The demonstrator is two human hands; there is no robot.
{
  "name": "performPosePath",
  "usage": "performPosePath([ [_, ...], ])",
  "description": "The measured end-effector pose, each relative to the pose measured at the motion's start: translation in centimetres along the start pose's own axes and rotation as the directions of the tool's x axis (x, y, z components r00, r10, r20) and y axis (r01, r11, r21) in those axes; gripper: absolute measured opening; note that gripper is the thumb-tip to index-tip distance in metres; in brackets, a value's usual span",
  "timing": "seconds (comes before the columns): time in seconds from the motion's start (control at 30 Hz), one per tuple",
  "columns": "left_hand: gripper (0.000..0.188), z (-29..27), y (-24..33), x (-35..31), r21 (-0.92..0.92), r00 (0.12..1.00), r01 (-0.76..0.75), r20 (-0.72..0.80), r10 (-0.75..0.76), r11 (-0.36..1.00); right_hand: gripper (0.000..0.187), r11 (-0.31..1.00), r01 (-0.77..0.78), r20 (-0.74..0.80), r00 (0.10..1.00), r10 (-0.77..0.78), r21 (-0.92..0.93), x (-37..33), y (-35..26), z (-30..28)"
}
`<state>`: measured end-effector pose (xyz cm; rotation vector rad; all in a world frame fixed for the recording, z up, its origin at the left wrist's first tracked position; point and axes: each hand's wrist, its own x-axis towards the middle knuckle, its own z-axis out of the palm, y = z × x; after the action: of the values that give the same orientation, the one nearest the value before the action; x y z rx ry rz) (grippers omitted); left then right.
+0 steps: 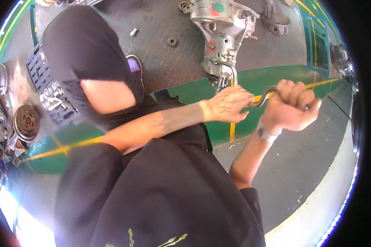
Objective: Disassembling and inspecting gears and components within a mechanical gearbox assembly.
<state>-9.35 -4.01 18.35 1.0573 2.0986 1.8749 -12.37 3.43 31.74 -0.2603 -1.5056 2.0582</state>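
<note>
A steel crank-shaped speed wrench [261, 100] runs from the gearbox housing to both my hands. My left hand [230, 103] is closed round its middle, fingers curled over the bar. My right hand [292, 103], with a watch at the wrist, makes a fist round the bent end farther right. The wrench's far end meets the lower part of the silver gearbox housing [221, 35], near some bolts; exactly what it sits on is too small to tell. Red and green paint marks show on the housing.
The housing lies on a dark metal plate surface [160, 61], with a small gear [172, 42] and a small metal fitting [133, 32] beside it. More metal parts [276, 25] are at the far right. At left are a round rusty disc [27, 122] and a blue-grey slotted grate [41, 68]. My bent knee fills the left side.
</note>
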Motion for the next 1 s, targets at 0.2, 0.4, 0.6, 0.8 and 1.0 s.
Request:
performPosePath([
  [0.2,0.018,-1.4,-3.3,8.2,-0.052,0.955,0.082,-0.283,-0.093,0.995,0.046,0.988,0.048,-0.009,0.999,-0.05,-0.148,-4.4,0.8,1.8],
  [0.4,0.014,-3.1,0.3,1.5,-0.154,0.85,0.432,0.399,-0.344,0.889,0.043,0.982,0.011,-0.373,0.924,-0.083,-0.19,-1.3,-0.5,-1.4],
  [0.6,0.007,3.6,-2.2,6.2,0.058,0.872,0.045,-0.49,-0.011,0.997,0.042,0.991,0.028,-0.137,0.989,-0.046,-0.131,-1.6,2.5,4.0],
  [0.8,0.007,-2.6,-5.2,6.2,-0.314,0.979,0.091,-0.146,-0.143,0.945,0.043,0.978,0.071,-0.124,0.988,-0.096,-0.194,-4.2,0.5,-0.3],
  [1.0,0.007,0.2,-1.2,-1.0,0.123,0.99,0.03,-0.142,-0.013,0.992,0.042,0.982,0.063,-0.37,0.92,-0.126,-0.179,-1.6,0.1,-1.5],
])
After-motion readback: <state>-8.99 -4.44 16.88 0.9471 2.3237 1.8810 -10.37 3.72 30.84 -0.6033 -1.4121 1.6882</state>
